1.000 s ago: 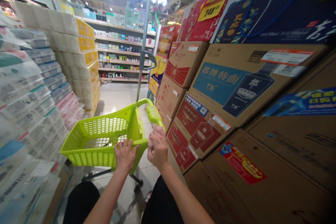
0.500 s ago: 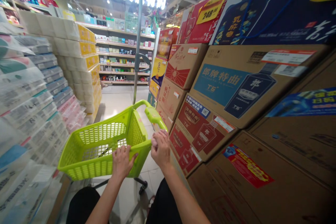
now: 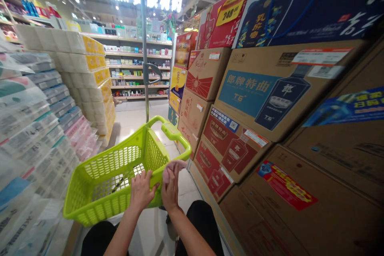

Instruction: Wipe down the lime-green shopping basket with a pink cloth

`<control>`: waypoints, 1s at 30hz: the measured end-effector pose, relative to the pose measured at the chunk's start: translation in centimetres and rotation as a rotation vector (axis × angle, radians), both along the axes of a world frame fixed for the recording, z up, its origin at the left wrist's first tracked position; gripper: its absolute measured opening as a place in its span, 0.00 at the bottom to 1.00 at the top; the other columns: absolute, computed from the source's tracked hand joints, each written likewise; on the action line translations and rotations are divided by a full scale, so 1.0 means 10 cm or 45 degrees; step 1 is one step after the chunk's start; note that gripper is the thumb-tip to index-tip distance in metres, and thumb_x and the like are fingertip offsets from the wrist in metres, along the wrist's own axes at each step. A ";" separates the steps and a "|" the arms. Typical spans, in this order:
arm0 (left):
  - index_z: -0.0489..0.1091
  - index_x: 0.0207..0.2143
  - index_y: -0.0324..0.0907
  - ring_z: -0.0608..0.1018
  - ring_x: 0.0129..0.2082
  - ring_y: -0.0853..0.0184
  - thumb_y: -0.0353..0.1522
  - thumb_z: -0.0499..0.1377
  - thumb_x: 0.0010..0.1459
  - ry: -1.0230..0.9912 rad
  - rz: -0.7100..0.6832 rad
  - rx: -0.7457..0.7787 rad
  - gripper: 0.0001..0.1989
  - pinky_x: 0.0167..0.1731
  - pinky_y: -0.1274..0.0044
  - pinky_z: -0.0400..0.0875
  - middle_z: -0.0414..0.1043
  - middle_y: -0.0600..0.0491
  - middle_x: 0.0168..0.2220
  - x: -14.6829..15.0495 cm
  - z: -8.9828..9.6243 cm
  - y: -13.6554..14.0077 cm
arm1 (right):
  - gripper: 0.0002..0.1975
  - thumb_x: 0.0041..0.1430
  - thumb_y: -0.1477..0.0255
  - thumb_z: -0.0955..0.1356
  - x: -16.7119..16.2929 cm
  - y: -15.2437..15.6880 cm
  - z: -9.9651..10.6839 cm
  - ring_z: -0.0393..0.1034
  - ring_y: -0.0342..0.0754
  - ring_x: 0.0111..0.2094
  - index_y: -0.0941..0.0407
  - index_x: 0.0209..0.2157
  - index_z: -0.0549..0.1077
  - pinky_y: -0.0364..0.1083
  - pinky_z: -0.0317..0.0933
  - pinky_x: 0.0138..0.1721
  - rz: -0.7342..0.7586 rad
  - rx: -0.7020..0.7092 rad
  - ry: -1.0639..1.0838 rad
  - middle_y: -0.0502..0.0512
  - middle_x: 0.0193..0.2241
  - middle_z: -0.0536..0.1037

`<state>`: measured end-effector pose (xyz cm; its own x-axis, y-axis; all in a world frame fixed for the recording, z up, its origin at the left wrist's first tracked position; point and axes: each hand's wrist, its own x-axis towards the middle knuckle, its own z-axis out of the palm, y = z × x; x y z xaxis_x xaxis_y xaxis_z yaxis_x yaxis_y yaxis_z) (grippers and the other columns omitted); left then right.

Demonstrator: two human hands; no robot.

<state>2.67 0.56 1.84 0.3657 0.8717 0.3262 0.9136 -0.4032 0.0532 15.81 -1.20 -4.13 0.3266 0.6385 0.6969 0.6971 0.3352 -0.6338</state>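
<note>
A lime-green shopping cart (image 3: 117, 199) stands at an angle in front of me, its handle on the far right side. Over its near rim lie the fingers of my left hand (image 3: 141, 192), gripping the edge with the thumb spread to the right. My right hand (image 3: 169, 190) is closed on a pinkish cloth (image 3: 179, 165) and holds it against the rim near the handle corner. Part of the cloth sticks out past the fingers to the right. Through the basket's lattice floor the ground shows.
Stacked cartons (image 3: 246, 92) wall the right side. Packs of tissue (image 3: 90, 68) and plastic-wrapped bundles (image 3: 39, 116) line the left. A metal pole (image 3: 144, 44) with a grey loop rises behind the cart. Farther back are shelves of small goods (image 3: 138, 64).
My right hand has moved left and down along the rim, away from the handle corner, and more of the cloth shows. My left hand stays on the rim. The view has shifted slightly.
</note>
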 end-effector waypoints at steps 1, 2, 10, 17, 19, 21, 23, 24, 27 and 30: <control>0.64 0.50 0.44 0.69 0.42 0.58 0.43 0.51 0.61 -0.003 -0.008 0.000 0.19 0.40 0.67 0.59 0.68 0.49 0.42 0.01 0.00 0.00 | 0.24 0.65 0.76 0.58 -0.03 0.03 -0.02 0.32 0.57 0.70 0.54 0.62 0.53 0.69 0.46 0.64 -0.057 0.000 0.086 0.62 0.69 0.39; 0.64 0.50 0.44 0.69 0.42 0.57 0.43 0.52 0.60 -0.007 -0.013 0.000 0.19 0.40 0.67 0.59 0.68 0.48 0.42 0.02 0.00 0.00 | 0.23 0.66 0.75 0.58 -0.07 0.05 -0.06 0.33 0.57 0.70 0.55 0.62 0.53 0.69 0.46 0.64 -0.102 -0.005 0.165 0.63 0.69 0.39; 0.63 0.52 0.43 0.69 0.45 0.56 0.41 0.53 0.59 -0.047 -0.032 -0.032 0.20 0.43 0.66 0.58 0.69 0.48 0.45 0.00 -0.04 0.06 | 0.25 0.66 0.64 0.59 -0.24 0.06 -0.39 0.52 0.57 0.66 0.58 0.61 0.53 0.61 0.58 0.59 -0.130 -0.136 0.618 0.72 0.64 0.57; 0.63 0.52 0.43 0.68 0.45 0.56 0.41 0.54 0.58 -0.059 -0.010 -0.071 0.21 0.44 0.65 0.58 0.69 0.47 0.45 0.01 -0.03 0.07 | 0.23 0.64 0.61 0.60 -0.23 0.19 -0.08 0.63 0.56 0.59 0.60 0.55 0.60 0.56 0.60 0.56 -0.317 -0.026 0.732 0.71 0.56 0.68; 0.63 0.52 0.43 0.68 0.45 0.56 0.41 0.54 0.58 -0.065 -0.007 -0.070 0.21 0.44 0.65 0.58 0.69 0.48 0.45 0.01 -0.03 0.07 | 0.25 0.62 0.58 0.61 -0.26 0.15 -0.24 0.65 0.57 0.57 0.59 0.54 0.61 0.55 0.63 0.53 -0.299 -0.072 0.759 0.70 0.54 0.70; 0.63 0.51 0.43 0.68 0.45 0.56 0.40 0.54 0.58 -0.069 -0.010 -0.066 0.20 0.44 0.65 0.57 0.69 0.48 0.45 0.00 -0.04 0.07 | 0.26 0.61 0.56 0.61 -0.27 0.09 -0.37 0.73 0.57 0.49 0.58 0.54 0.60 0.53 0.68 0.44 -0.257 -0.213 0.862 0.66 0.47 0.76; 0.63 0.51 0.44 0.68 0.46 0.56 0.40 0.54 0.58 -0.068 -0.016 -0.068 0.20 0.44 0.66 0.57 0.69 0.48 0.45 -0.01 -0.04 0.08 | 0.26 0.62 0.55 0.60 -0.26 0.06 -0.36 0.76 0.55 0.42 0.58 0.54 0.59 0.50 0.69 0.37 -0.224 -0.308 0.959 0.63 0.41 0.78; 0.63 0.51 0.44 0.68 0.46 0.56 0.40 0.54 0.58 -0.064 -0.017 -0.070 0.20 0.44 0.66 0.57 0.69 0.48 0.45 -0.01 -0.03 0.08 | 0.26 0.62 0.55 0.60 -0.26 0.06 -0.30 0.76 0.55 0.42 0.58 0.54 0.59 0.50 0.69 0.38 -0.215 -0.302 0.968 0.63 0.41 0.78; 0.63 0.51 0.43 0.68 0.46 0.56 0.41 0.54 0.57 -0.048 -0.010 -0.068 0.20 0.44 0.65 0.57 0.69 0.48 0.45 -0.01 -0.02 0.08 | 0.24 0.63 0.57 0.60 -0.24 0.11 -0.04 0.70 0.55 0.52 0.57 0.54 0.59 0.51 0.65 0.48 -0.243 -0.153 0.889 0.67 0.51 0.72; 0.62 0.51 0.43 0.68 0.46 0.56 0.41 0.54 0.58 -0.039 -0.003 -0.065 0.20 0.44 0.65 0.57 0.69 0.48 0.45 0.00 -0.01 0.08 | 0.22 0.63 0.59 0.61 -0.26 0.16 0.01 0.67 0.55 0.55 0.57 0.53 0.60 0.53 0.63 0.51 -0.298 -0.075 0.817 0.69 0.53 0.71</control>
